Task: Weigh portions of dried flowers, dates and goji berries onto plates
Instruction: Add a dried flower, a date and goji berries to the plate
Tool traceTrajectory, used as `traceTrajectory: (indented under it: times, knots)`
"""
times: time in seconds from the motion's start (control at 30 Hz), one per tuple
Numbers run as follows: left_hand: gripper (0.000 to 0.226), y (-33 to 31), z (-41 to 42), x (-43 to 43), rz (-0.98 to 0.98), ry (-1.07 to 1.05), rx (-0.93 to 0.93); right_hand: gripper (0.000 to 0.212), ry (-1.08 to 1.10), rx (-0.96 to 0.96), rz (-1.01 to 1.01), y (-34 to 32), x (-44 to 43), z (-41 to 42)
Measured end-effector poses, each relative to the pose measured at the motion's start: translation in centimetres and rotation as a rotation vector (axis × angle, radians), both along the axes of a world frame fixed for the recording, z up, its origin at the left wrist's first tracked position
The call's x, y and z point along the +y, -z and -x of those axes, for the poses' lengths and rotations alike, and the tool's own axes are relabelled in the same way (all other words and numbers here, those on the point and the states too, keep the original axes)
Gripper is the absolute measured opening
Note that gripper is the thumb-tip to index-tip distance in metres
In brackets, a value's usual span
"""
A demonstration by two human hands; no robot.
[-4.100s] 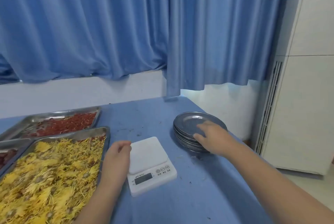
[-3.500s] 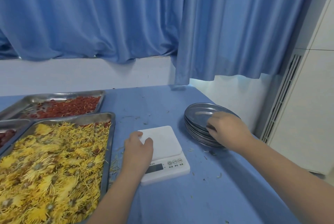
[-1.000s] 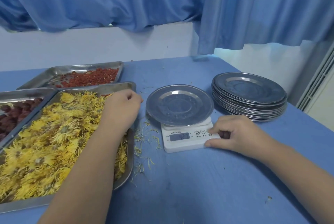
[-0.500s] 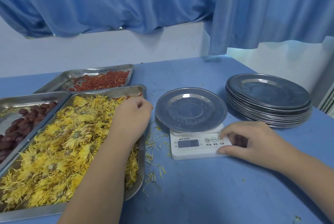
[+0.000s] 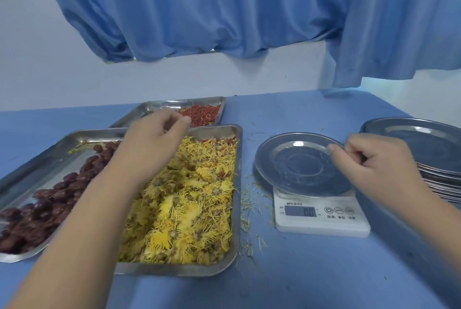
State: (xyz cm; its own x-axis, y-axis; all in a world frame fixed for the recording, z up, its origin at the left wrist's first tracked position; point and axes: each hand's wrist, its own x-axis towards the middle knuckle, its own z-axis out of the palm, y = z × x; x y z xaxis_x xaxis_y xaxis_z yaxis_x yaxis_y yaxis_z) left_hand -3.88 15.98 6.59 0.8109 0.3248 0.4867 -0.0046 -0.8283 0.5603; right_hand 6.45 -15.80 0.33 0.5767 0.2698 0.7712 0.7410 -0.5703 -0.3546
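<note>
While empty left fingers (image 5: 179,122) curl loosely, right fingers (image 5: 354,145) bend over the round steel plate (image 5: 287,166), grip unclear.

L hand (image 5: 154,139), fingers curled, hovers over far end of flower tray (image 5: 189,203), near goji tray (image 5: 202,112); dates tray (image 5: 50,199) to its left. R hand (image 5: 371,161), fingers curled, at right rim of plate (image 5: 299,166) on scale (image 5: 321,213); grip unclear. Display shows zeros. Plate stack (image 5: 424,144) far right.
</note>
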Motion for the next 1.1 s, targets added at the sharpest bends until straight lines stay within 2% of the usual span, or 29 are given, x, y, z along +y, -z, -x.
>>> traceTrajectory:
  times: [0.1, 0.2, 0.27, 0.37, 0.53, 0.63, 0.83, 0.93, 1.1]
  knots:
    - [0.035, -1.6, 0.8, 2.8, -0.165, -0.028, 0.232, 0.053, 0.021, -0.014, 0.022, 1.0, -0.2, 0.0]
    - [0.025, -1.3, 1.1, 3.9, -0.284, 0.024, 0.556, 0.049, -0.009, -0.016, 0.065, 1.8, -0.9, 0.6]
    - [0.013, -0.3, 0.9, 3.8, -0.289, 0.05, 0.656, 0.053, -0.028, -0.001, 0.067, 2.0, -1.1, 0.7]
    - [0.021, 1.0, 0.3, 3.6, -0.294, 0.041, 0.71, 0.052, -0.024, 0.014, 0.093, 2.1, -1.1, 0.8]
    - [0.034, 2.2, 0.0, 4.3, -0.328, 0.034, 0.686, 0.05, -0.039, 0.032, 0.11, 2.2, -1.4, 0.6]
    - [0.036, 2.3, 0.3, 5.0, -0.257, 0.045, 0.634, 0.049, -0.037, 0.044, 0.091, 2.1, -1.7, 0.3]
    - [0.026, 1.8, 1.1, 5.3, -0.046, 0.046, 0.344, 0.05, -0.047, 0.051, 0.078, 2.2, -1.8, 0.2]
    - [0.018, 1.5, 1.0, 4.8, 0.072, 0.053, 0.282, 0.049, -0.059, 0.061, 0.07, 2.3, -1.7, 0.3]
    - [0.013, 0.4, 0.1, 2.7, 0.108, 0.068, 0.2, 0.047, -0.046, 0.078, 0.061, 2.3, -1.6, 0.2]
